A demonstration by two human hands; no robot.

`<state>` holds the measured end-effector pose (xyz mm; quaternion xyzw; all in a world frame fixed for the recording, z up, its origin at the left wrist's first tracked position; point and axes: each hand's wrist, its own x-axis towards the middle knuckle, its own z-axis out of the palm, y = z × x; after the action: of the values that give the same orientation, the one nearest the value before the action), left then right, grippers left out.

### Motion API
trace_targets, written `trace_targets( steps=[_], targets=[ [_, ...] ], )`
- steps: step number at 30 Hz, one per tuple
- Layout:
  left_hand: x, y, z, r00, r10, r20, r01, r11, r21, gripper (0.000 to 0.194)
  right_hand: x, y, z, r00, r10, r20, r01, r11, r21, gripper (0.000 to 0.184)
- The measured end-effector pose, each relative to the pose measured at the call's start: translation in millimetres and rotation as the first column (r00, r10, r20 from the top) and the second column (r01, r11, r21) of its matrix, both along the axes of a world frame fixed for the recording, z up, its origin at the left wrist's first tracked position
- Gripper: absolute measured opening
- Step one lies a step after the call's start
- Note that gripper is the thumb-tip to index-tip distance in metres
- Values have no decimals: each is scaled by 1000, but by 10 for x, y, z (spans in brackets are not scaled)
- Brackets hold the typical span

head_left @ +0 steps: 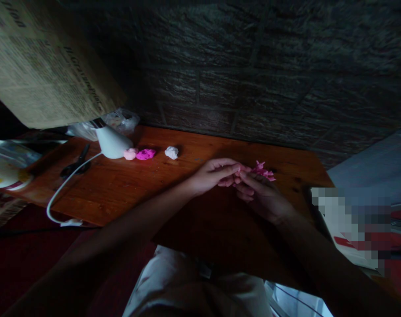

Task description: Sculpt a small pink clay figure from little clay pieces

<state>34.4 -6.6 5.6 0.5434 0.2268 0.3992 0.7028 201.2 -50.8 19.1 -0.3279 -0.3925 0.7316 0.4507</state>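
Observation:
My left hand [222,173] and my right hand [258,189] meet above the wooden table. Their thumbs and fingertips are pinched together on a small pink piece of modelling clay [239,170], mostly covered by the fingers. Just behind my right hand lies a spiky cluster of pink clay pieces [263,171], partly hidden by that hand. Farther left on the table sit a white clay lump [171,152], a bright magenta lump [145,154] and a pale pink lump [130,153].
A lamp with a white base [112,141] and a newsprint shade [55,66] stands at the left, its cord [57,193] looping over the table [121,193]. Scissors [76,165] lie beside it. Plastic bags [121,119] sit behind. A dark brick-patterned wall [220,88] borders the back.

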Motion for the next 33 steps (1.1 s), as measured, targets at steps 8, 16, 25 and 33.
trace_targets(
  steps=[8, 16, 25, 33],
  targets=[
    [29, 2, -11, 996, -49, 80, 52, 998, -37, 33, 4, -3, 19, 1000, 2, -1, -2, 999, -48, 20],
    [11, 4, 21, 996, -72, 54, 75, 995, -64, 35, 7, -4, 22, 999, 5, -49, -8, 998, -67, 16],
    [3, 10, 37, 998, -49, 33, 50, 998, -31, 33, -1, -1, 19, 999, -36, -18, 33, 988, -153, 21],
    [-20, 35, 1, 1000, 19, 14, -19, 999, -28, 33, 33, 6, 13, 998, -64, 28, 68, 985, -156, 23]
  ],
)
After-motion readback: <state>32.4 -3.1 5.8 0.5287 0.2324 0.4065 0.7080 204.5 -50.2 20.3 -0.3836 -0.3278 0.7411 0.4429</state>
